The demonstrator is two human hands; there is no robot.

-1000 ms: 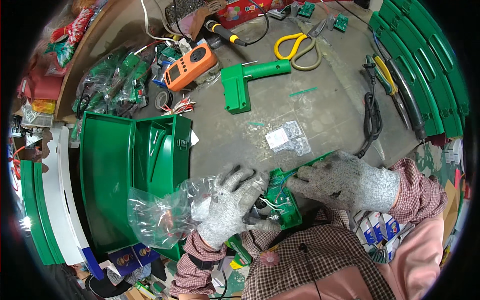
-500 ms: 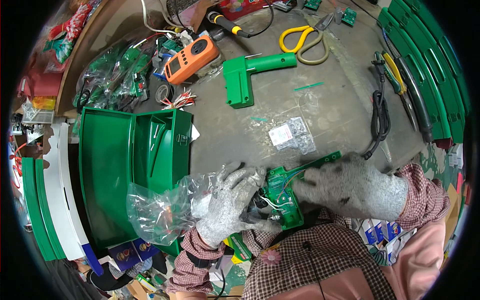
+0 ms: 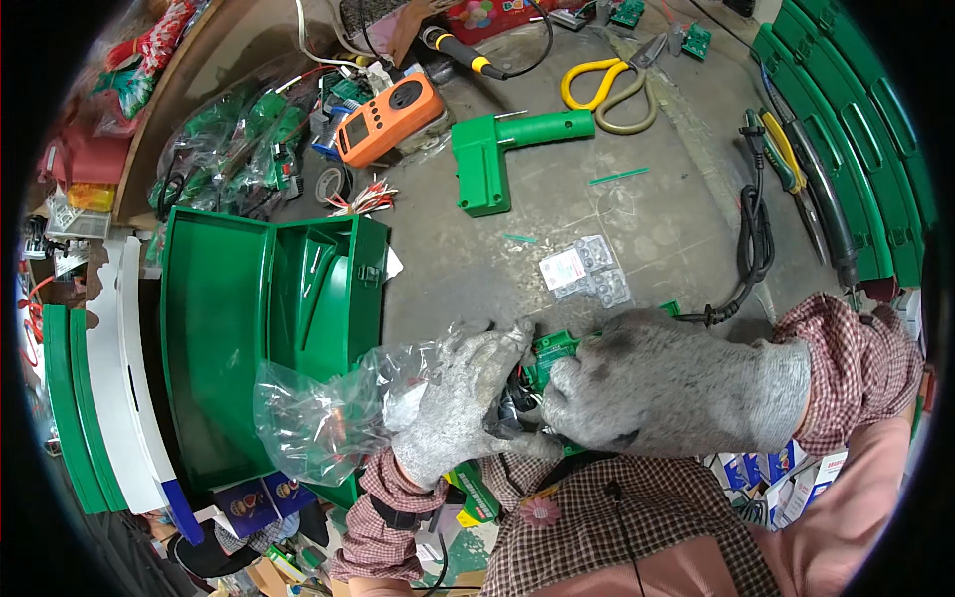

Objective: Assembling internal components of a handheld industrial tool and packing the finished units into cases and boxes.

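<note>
Two gloved hands meet over a cluttered grey workbench (image 3: 637, 214) strewn with an orange handheld meter (image 3: 390, 117), yellow-handled scissors (image 3: 609, 88) and an open green plastic case (image 3: 269, 338). Between them sits a small green circuit board with wires (image 3: 549, 350) (mostly hidden). Left hand (image 3: 460, 403) grips it and a crumpled clear plastic bag (image 3: 333, 408); right hand (image 3: 667, 383) closes fingers over it.

Matt grey knitted cloth glove on the left hand (image 3: 460, 408), same rough knit on the right hand (image 3: 668, 383), crinkled glossy clear plastic bag (image 3: 328, 408), smooth glossy green plastic case (image 3: 249, 328), dull scuffed grey worktop (image 3: 657, 214), shiny orange plastic meter (image 3: 390, 117), checked cloth sleeve (image 3: 856, 363)
</note>
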